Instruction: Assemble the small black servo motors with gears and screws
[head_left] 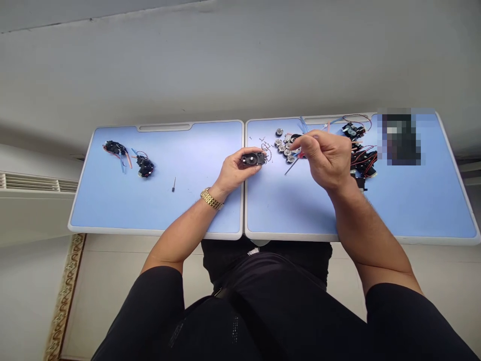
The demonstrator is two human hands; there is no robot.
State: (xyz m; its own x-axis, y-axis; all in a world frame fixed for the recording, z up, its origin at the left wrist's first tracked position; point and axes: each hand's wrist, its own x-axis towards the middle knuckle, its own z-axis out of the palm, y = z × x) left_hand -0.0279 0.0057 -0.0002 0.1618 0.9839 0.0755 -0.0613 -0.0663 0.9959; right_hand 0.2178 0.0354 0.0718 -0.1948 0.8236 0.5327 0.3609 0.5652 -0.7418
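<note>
My left hand (233,171) is closed around a small black plastic housing (254,159) with a round light-coloured part at its centre, held above the gap between two table panels. My right hand (326,156) grips a screwdriver (291,166); its thin metal shaft slants down to the left, apart from the housing, and most of the handle is hidden by the fingers. Under and beside the right hand lies a cluster of small round metallic parts (282,145). Several tiny dark screws (263,140) are scattered close to the housing.
Black assemblies with red wires (364,160) are piled right of my right hand. Two more black wired units, one far left (114,148) and one nearer (145,165), lie on the left panel. A small screwdriver (173,185) rests there too. A pixelated dark object (401,139) sits far right.
</note>
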